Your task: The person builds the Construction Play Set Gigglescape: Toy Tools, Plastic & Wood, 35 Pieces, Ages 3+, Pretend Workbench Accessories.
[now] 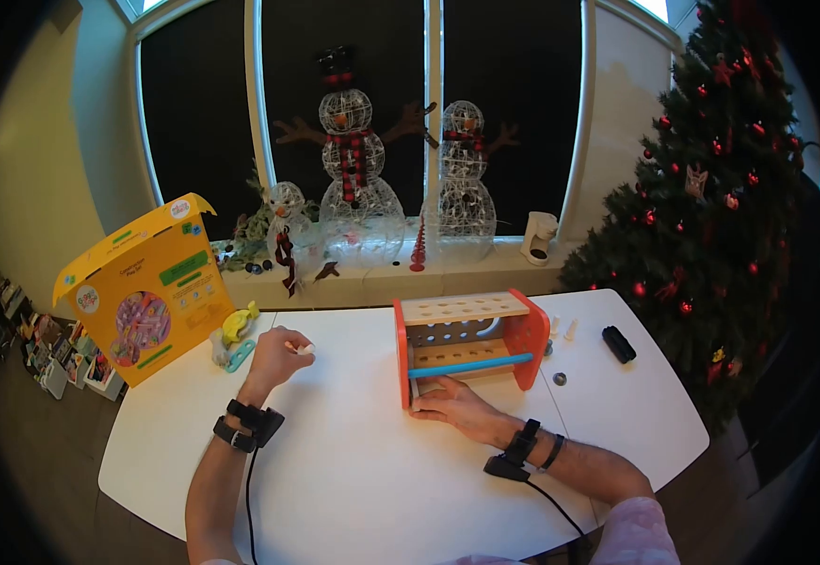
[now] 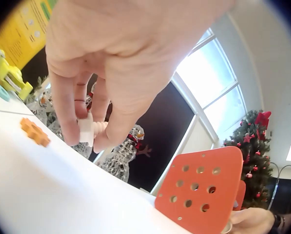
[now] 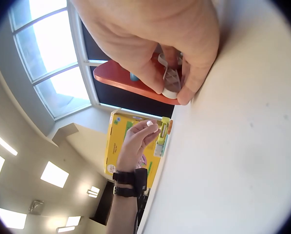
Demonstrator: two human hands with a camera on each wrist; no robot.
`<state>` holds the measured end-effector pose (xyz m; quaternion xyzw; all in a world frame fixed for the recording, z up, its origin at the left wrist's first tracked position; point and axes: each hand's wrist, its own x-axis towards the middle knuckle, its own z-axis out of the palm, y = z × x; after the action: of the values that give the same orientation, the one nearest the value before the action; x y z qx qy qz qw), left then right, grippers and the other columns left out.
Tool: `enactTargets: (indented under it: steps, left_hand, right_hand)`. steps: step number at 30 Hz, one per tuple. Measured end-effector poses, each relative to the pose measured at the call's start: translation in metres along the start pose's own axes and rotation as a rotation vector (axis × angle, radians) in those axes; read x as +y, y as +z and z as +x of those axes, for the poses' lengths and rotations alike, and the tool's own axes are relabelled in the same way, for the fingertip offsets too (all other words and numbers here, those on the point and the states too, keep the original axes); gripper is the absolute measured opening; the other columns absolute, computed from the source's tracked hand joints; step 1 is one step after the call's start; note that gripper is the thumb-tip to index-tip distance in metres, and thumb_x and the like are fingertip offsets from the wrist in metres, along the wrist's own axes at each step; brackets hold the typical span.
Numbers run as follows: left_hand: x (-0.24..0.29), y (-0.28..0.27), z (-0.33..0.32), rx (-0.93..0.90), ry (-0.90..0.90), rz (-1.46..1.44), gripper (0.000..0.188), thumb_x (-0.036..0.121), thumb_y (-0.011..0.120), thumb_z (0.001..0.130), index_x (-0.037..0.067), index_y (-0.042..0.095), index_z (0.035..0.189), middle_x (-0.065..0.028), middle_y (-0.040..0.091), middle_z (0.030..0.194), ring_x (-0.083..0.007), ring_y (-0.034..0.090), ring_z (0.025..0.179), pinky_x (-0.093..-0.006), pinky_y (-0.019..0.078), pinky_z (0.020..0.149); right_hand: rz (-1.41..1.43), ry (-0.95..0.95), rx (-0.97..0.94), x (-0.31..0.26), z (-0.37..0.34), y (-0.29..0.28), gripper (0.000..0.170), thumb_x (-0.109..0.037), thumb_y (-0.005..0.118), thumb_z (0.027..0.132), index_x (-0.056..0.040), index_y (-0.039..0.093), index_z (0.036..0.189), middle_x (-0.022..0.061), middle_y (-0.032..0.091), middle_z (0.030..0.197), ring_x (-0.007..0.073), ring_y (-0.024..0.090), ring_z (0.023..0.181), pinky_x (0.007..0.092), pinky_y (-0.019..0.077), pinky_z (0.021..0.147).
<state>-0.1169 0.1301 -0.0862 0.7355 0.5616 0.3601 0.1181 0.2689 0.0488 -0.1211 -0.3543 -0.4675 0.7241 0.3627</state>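
Far: three snowmen [image 1: 361, 221], one red cone tree [image 1: 418, 250]. Right: one Christmas tree [image 1: 692, 207]. Left: one yellow box [image 1: 151, 292], one orange gear [image 2: 35, 132], one white screw [image 2: 87, 129]. Near: one table [image 1: 363, 471], one toy toolbox [image 1: 540, 341].

Loving the bright yellow box [image 1: 160, 282] at left, the toolbox [image 1: 530, 344] with red-orange sides and blue bar [image 1: 471, 365], and red-and-black plaid scarves [image 1: 350, 160] up top.

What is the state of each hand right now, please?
Left hand: closed, pinching a white screw.
Right hand: closed, holding a grey piece.
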Motion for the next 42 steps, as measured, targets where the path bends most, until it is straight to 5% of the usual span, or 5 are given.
enactTargets:
  steps: [7, 15, 17, 29, 42]
  left_hand:
    - [0.062, 0.048, 0.018, -0.189, 0.073, 0.028, 0.031, 0.019, 0.093, 0.078, 0.005, 0.085, 0.103, -0.0119, 0.08, 0.088, -0.0261, 0.078, 0.081, -0.0374, 0.0617, 0.078]
    - [0.085, 0.102, 0.033, -0.167, 0.256, 0.125, 0.028, 0.02, 0.093, 0.079, 0.005, 0.083, 0.1, -0.0173, 0.08, 0.093, -0.0362, 0.076, 0.085, -0.0443, 0.0607, 0.077]
    - [0.089, 0.106, 0.035, -0.216, 0.218, 0.14, 0.031, 0.017, 0.092, 0.078, 0.003, 0.083, 0.104, -0.0202, 0.08, 0.099, -0.0395, 0.077, 0.094, -0.0466, 0.0619, 0.089]
    - [0.08, 0.102, 0.034, -0.265, 0.129, -0.055, 0.043, 0.011, 0.087, 0.077, 0.001, 0.082, 0.118, -0.0197, 0.081, 0.097, -0.0388, 0.079, 0.089, -0.0443, 0.0642, 0.088]
    - [0.085, 0.111, 0.033, -0.238, 0.279, 0.104, 0.03, 0.01, 0.089, 0.078, 0.004, 0.085, 0.107, -0.0212, 0.08, 0.097, -0.0412, 0.077, 0.092, -0.0468, 0.0628, 0.087]
  right_hand:
    - [-0.047, 0.004, -0.006, -0.004, -0.003, 0.003, 0.056, -0.007, 0.069, 0.108, -0.005, 0.043, 0.158, 0.017, 0.068, 0.135, 0.0248, 0.068, 0.13, 0.0387, 0.0542, 0.12]
    - [-0.042, -0.005, 0.0, -0.002, -0.005, 0.003, 0.057, -0.008, 0.069, 0.109, -0.0049, 0.042, 0.159, 0.0182, 0.069, 0.134, 0.0257, 0.067, 0.131, 0.0388, 0.0536, 0.12]
    - [-0.038, -0.012, -0.001, -0.002, -0.005, 0.004, 0.057, -0.008, 0.069, 0.109, -0.0046, 0.042, 0.158, 0.0181, 0.069, 0.133, 0.0257, 0.067, 0.131, 0.039, 0.0536, 0.12]
    - [-0.081, -0.036, 0.005, 0.006, -0.002, -0.004, 0.057, -0.023, 0.075, 0.106, -0.0019, 0.05, 0.152, 0.0165, 0.07, 0.126, 0.0201, 0.069, 0.116, 0.037, 0.0573, 0.109]
    - [-0.097, -0.063, -0.022, 0.011, 0.002, -0.007, 0.061, -0.029, 0.077, 0.106, -0.0011, 0.048, 0.152, 0.0121, 0.074, 0.113, 0.0169, 0.069, 0.104, 0.0369, 0.0582, 0.102]
